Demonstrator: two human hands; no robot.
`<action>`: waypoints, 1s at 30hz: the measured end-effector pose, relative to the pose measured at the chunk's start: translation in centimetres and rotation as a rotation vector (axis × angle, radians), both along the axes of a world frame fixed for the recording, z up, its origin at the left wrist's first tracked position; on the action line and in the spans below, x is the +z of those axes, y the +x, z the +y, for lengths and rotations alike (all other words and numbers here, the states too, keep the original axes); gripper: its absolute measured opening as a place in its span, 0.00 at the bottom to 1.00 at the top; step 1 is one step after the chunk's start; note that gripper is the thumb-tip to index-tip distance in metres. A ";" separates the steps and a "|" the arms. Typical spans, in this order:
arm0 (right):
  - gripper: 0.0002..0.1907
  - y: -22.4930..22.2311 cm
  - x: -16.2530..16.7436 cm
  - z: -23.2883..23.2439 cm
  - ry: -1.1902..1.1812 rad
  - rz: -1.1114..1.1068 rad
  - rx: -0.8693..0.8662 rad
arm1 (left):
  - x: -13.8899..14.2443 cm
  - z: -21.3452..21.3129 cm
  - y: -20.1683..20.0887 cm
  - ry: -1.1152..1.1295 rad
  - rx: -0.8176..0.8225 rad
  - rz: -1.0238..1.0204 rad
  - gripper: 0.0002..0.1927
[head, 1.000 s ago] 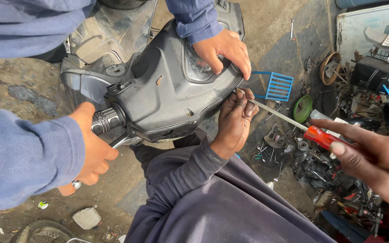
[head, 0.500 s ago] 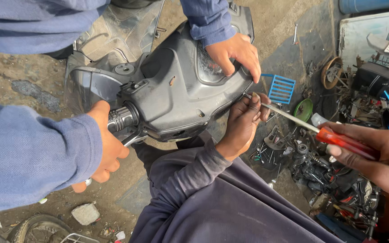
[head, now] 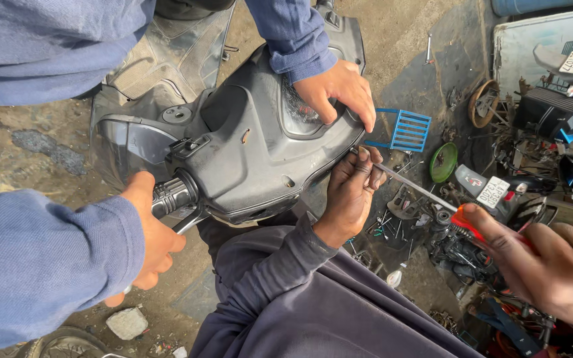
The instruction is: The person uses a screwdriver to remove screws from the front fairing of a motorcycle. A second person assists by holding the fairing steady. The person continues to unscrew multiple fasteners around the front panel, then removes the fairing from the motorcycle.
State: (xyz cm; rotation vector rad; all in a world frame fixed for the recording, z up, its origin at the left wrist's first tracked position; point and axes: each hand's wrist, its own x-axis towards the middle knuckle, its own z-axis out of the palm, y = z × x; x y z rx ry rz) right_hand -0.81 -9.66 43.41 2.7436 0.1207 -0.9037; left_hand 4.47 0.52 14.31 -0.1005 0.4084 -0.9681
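Right hand [head: 552, 265] at the lower right, grip closed around the red handle of a screwdriver [head: 426, 192], shaft slanting up and left toward the scooter's dark grey handlebar cowl [head: 253, 152]. Left hand [head: 349, 195], in a grey-purple sleeve, pressed against the cowl's lower edge, fingers curled about the shaft near its tip; grip closed there, tip itself hidden behind the fingers. Beside these, a co-worker's two hands in blue sleeves: one [head: 336, 89] spread over the cowl's top by the headlight glass, the other [head: 150, 238] wrapped round the ribbed rubber handle end [head: 170, 195] at the left. Behind, on oily ground, a blue plastic grille [head: 409, 129], a green disc [head: 444, 162] and a heap of scrap parts [head: 538, 119].
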 end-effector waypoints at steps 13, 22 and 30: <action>0.25 1.6 0.8 3.6 -0.237 -0.021 -0.027 | 0.0 -0.3 0.2 0.051 0.040 -0.020 0.08; 0.25 2.7 -0.8 1.9 0.068 0.030 -1.313 | 0.0 0.4 0.1 0.011 -0.046 -0.078 0.07; 0.30 2.0 -0.2 2.1 -0.132 0.141 -0.712 | 0.2 -0.1 0.1 0.041 0.023 -0.020 0.04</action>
